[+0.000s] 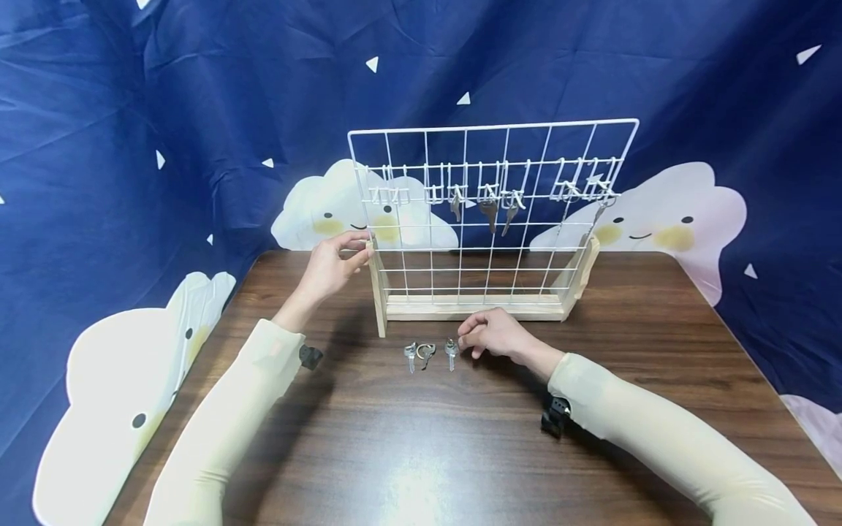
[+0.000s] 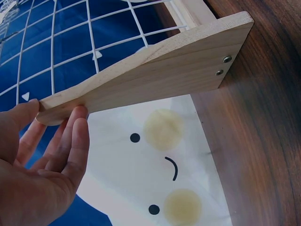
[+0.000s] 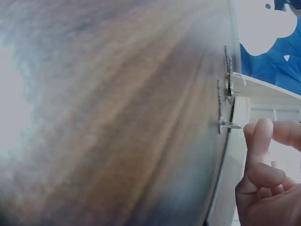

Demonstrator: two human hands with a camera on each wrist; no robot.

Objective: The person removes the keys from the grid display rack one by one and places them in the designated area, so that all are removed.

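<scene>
- Up at the rack's left side, the left hand point(image 1: 332, 264) pinches the upper end of the left wooden side panel point(image 1: 378, 288), thumb on the near face and fingers curling round the far side!
- Over to the right hand point(image 1: 498, 334), low in front of the rack, fingers bent, tips right beside the ring of the rightmost key point(image 1: 452, 352); whether they grasp it, I cannot tell.
- 3 keys in a row on the brown wood-grain table point(image 1: 408, 438), just near of the wooden base bar point(image 1: 473, 310): the leftmost key point(image 1: 411, 358), the middle key point(image 1: 427, 351) close beside it with its ring, then a gap to the rightmost.
- Behind them rises the white wire grid point(image 1: 473, 250), between the left panel and the right wooden side panel point(image 1: 579, 270).
- White hooks line its upper part, and 3 keys point(image 1: 488, 213) dangle around the middle; more small metal pieces hang at the far right, too small to name.
- Beyond it all, a blue backdrop point(image 1: 421, 73) with smiling clouds and white triangles!
</scene>
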